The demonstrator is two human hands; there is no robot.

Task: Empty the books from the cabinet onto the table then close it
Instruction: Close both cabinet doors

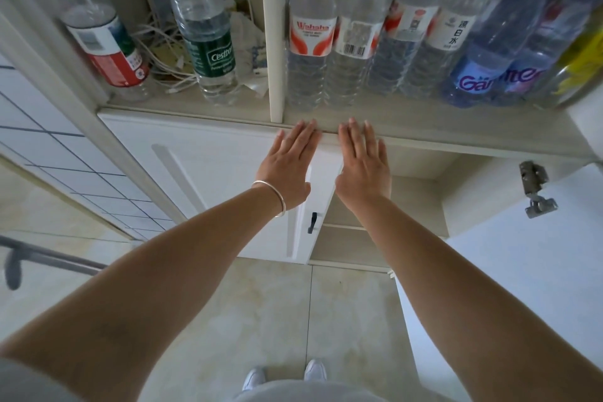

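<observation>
We look down on both hands stretched flat toward the cabinet (202, 179). The left hand (288, 166) has its fingers straight and pressed close together, tips reaching the front edge of the shelf (424, 137); a bangle (277, 196) circles that wrist. The right hand (363, 163) lies just beside it, fingers straight and only slightly spread, tips at the same shelf edge. Neither hand holds anything.

Below the fingers, the left door (212, 186) is closed or nearly so, its dark handle (312, 222) just under the gap between the wrists. The right door (522, 271) stands swung open, with a metal hinge (535, 189) on its inner face. Through the opening, beneath the right palm and forearm, we see pale inner shelves (346, 228); we can make out no books on the part that shows.

Above the fingertips, water bottles (359, 29) stand in a row on the shelf, and left of the divider (270, 33) sit two more bottles and tangled white cables (163, 52).
</observation>
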